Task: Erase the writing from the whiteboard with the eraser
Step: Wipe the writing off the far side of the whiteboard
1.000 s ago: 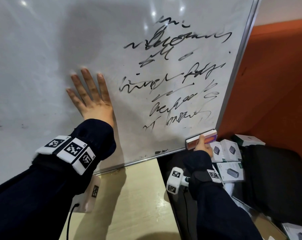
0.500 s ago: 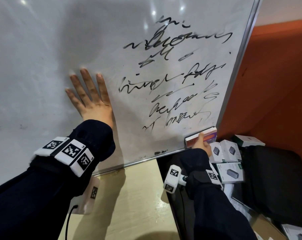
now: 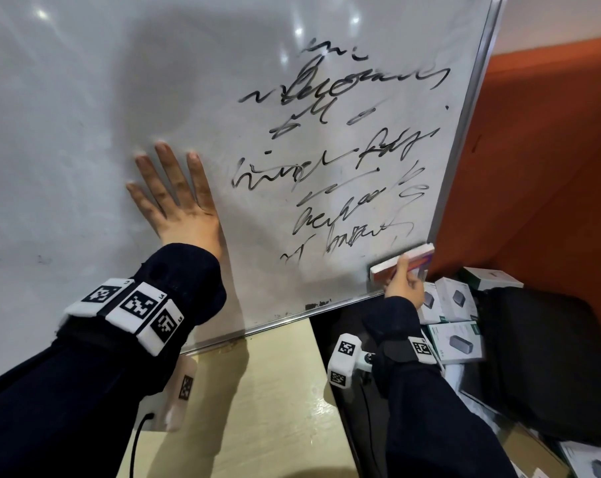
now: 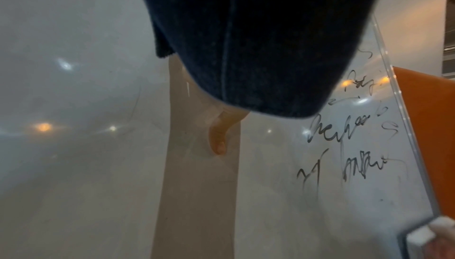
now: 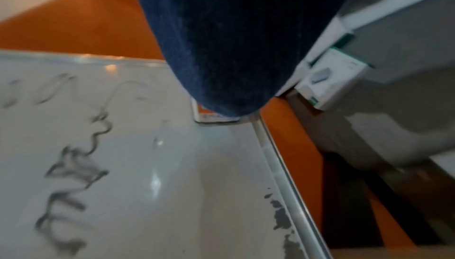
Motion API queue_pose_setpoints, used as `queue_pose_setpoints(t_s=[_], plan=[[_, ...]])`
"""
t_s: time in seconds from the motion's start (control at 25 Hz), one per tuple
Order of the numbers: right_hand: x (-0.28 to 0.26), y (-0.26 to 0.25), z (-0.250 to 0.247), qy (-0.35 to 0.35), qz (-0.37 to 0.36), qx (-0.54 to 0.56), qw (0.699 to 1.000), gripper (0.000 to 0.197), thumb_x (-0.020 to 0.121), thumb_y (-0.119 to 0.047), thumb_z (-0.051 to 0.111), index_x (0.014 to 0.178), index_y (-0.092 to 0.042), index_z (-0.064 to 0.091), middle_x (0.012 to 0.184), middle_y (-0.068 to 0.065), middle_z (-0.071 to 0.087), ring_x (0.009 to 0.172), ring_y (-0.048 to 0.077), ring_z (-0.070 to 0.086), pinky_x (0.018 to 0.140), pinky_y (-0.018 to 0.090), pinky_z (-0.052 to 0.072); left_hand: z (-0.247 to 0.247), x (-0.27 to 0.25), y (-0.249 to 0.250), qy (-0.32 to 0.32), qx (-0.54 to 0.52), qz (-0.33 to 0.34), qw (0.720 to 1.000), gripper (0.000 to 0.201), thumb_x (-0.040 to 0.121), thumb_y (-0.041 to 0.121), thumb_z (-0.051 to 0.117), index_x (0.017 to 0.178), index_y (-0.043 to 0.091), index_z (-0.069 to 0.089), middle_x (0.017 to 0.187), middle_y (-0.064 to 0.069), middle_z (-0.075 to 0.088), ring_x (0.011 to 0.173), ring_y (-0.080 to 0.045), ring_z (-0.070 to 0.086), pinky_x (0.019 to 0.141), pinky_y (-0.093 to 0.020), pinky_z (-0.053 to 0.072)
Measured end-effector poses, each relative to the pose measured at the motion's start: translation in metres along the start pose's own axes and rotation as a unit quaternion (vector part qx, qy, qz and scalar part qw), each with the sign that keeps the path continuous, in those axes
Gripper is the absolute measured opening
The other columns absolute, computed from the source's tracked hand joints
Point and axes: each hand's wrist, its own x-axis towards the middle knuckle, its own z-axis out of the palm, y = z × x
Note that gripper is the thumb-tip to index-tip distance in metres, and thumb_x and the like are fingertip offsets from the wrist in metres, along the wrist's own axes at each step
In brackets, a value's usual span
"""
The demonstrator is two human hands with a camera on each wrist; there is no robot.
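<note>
A large whiteboard [image 3: 85,98] leans in front of me, with black scribbled writing [image 3: 343,150] covering its right part. My left hand [image 3: 175,201] lies flat on the board with straight, spread fingers, left of the writing. My right hand [image 3: 404,282] grips the eraser [image 3: 400,262], a white-and-orange block pressed against the board's bottom right corner, just under the lowest line of writing. In the left wrist view the writing [image 4: 344,146] and a corner of the eraser [image 4: 418,237] show. The right wrist view has the eraser [image 5: 211,117] mostly hidden by my sleeve.
The board's metal frame [image 3: 461,132] runs along the right edge, with an orange wall [image 3: 550,150] behind. Several white product boxes [image 3: 457,336] and a black bag [image 3: 550,357] lie at lower right. A pale wooden surface [image 3: 257,408] sits under the board's lower edge.
My right hand has slid the eraser slightly up along the board's right corner toward the lowest writing. My left hand has stayed flat in place.
</note>
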Motion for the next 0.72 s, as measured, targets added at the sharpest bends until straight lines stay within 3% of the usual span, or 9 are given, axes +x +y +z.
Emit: queue_pose_setpoints(t_s=[0.2, 0.28, 0.36, 0.48, 0.6, 0.72], plan=[[-0.002, -0.001, -0.006, 0.009, 0.047, -0.049, 0.998, 0.044, 0.081, -0.056, 0.067, 0.09, -0.013, 0.061, 0.11, 0.009, 0.068, 0.096, 0.029, 0.062, 0.09, 0.035, 0.048, -0.001, 0.001, 0.0, 0.002, -0.005, 0.004, 1.0, 0.1, 0.068, -0.022, 0.032, 0.145, 0.005, -0.025, 0.15, -0.034, -0.016, 0.136, -0.058, -0.009, 0.105, -0.069, -0.005], [-0.014, -0.017, 0.0, -0.008, 0.009, -0.016, 1.0, 0.041, 0.084, -0.048, 0.07, 0.101, -0.012, 0.058, 0.106, 0.005, 0.065, 0.093, 0.023, 0.062, 0.088, 0.028, 0.047, -0.001, 0.001, 0.0, 0.003, -0.005, 0.002, 1.0, 0.097, 0.068, -0.021, 0.03, 0.146, 0.004, -0.023, 0.15, -0.034, -0.014, 0.136, -0.058, -0.008, 0.105, -0.069, -0.005], [-0.031, -0.024, 0.007, -0.04, -0.072, 0.007, 0.997, 0.035, 0.084, -0.039, 0.074, 0.102, -0.016, 0.055, 0.094, -0.002, 0.063, 0.081, 0.011, 0.059, 0.076, 0.018, 0.043, -0.002, 0.001, 0.002, 0.001, -0.003, -0.001, 1.0, 0.097, 0.069, -0.022, 0.032, 0.146, 0.004, -0.021, 0.15, -0.034, -0.014, 0.136, -0.058, -0.008, 0.105, -0.068, -0.006], [-0.048, -0.007, 0.007, -0.077, -0.114, -0.008, 0.99, 0.036, 0.081, -0.035, 0.078, 0.106, -0.019, 0.057, 0.104, 0.002, 0.066, 0.083, 0.008, 0.06, 0.069, 0.011, 0.041, -0.002, 0.0, 0.0, -0.003, -0.005, -0.003, 1.0, 0.098, 0.068, -0.022, 0.032, 0.146, 0.004, -0.021, 0.15, -0.034, -0.016, 0.136, -0.058, -0.009, 0.105, -0.069, -0.005], [-0.044, -0.002, 0.001, -0.043, -0.076, 0.027, 0.996, 0.046, 0.084, -0.035, 0.075, 0.117, -0.011, 0.056, 0.112, 0.007, 0.064, 0.096, 0.019, 0.062, 0.081, 0.021, 0.046, -0.001, 0.001, -0.001, -0.011, 0.003, 0.001, 1.0, 0.101, 0.069, -0.019, 0.036, 0.145, 0.004, -0.025, 0.149, -0.033, -0.02, 0.136, -0.057, -0.011, 0.105, -0.069, -0.006], [-0.049, -0.026, 0.011, -0.036, -0.082, 0.049, 0.995, 0.045, 0.09, -0.04, 0.067, 0.12, -0.009, 0.053, 0.106, 0.002, 0.06, 0.096, 0.02, 0.06, 0.086, 0.03, 0.048, -0.003, 0.001, 0.0, -0.018, 0.003, -0.007, 1.0, 0.098, 0.07, -0.021, 0.034, 0.145, 0.003, -0.025, 0.149, -0.033, -0.019, 0.136, -0.058, -0.01, 0.105, -0.069, -0.005]])
